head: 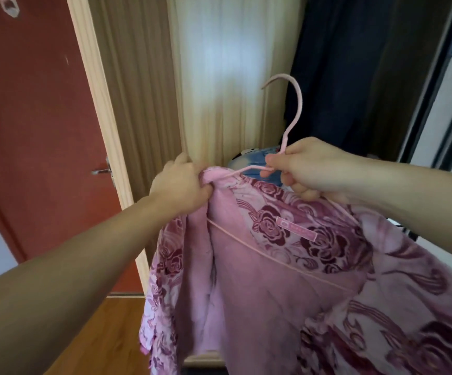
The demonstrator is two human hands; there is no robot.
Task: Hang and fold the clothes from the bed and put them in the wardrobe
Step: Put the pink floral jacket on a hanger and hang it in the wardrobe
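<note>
1. Head view: a person's two bare forearms reach forward and hold up a pink garment with a dark-red rose print on a thin pink wire hanger.
2. The left hand is closed tight on a bunched fold of the garment's shoulder edge, just where the hanger's left arm runs into the cloth.
3. The right hand is pinched around the hanger's neck, at the base of the hook, with the fingers curled below the wire; the hook stands upright above the hand, its open end pointing left.
4. The garment hangs from both hands, open toward the camera, so its plain pink inner side shows in the middle and the printed side shows at the left edge and at the right.
5. A small pink rectangular label sits on the inside of the neck area, and the hanger's lower bar crosses the plain pink cloth on a slant.
6. Behind the hands hang a brown curtain, a cream sheer curtain and a dark navy cloth.
7. A red-brown door with a metal lever handle stands at the left, above a wooden floor.
8. A blue and white object shows between the hands, too hidden to tell what it is.
</note>
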